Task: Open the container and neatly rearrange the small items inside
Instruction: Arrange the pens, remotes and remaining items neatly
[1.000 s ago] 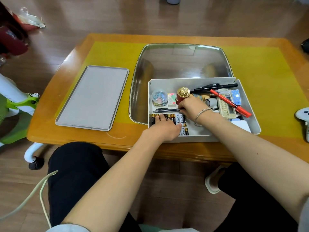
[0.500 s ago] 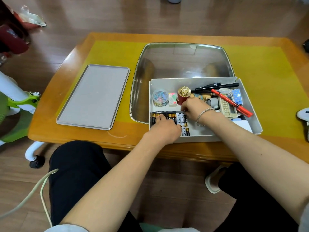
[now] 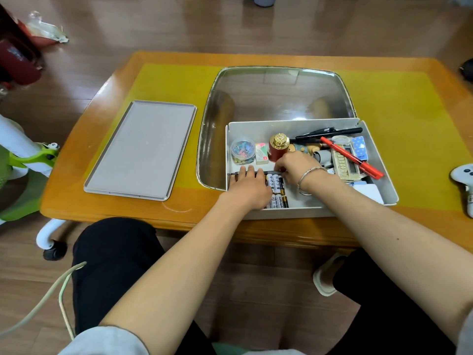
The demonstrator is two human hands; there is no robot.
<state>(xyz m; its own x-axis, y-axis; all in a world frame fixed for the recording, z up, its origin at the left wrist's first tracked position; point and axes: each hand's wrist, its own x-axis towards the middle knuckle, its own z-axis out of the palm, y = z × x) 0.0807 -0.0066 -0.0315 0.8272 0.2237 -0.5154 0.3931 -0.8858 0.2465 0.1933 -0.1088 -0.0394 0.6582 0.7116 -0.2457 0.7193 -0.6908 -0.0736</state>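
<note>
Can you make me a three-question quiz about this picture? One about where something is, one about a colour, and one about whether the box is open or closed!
1. Where is the grey lid?
A. On the box
B. On the table, left of the box
C. On the floor

2. What colour is the pen lying across the calculator?
A. Red
B. Green
C. Yellow

3. Is the white box open or closed?
A. Closed
B. Open
C. Upside down

Answers:
1 B, the lid lies flat on the table, apart from the box.
2 A, its barrel is red.
3 B, both the left hand and the right hand reach inside, over the batteries.
</note>
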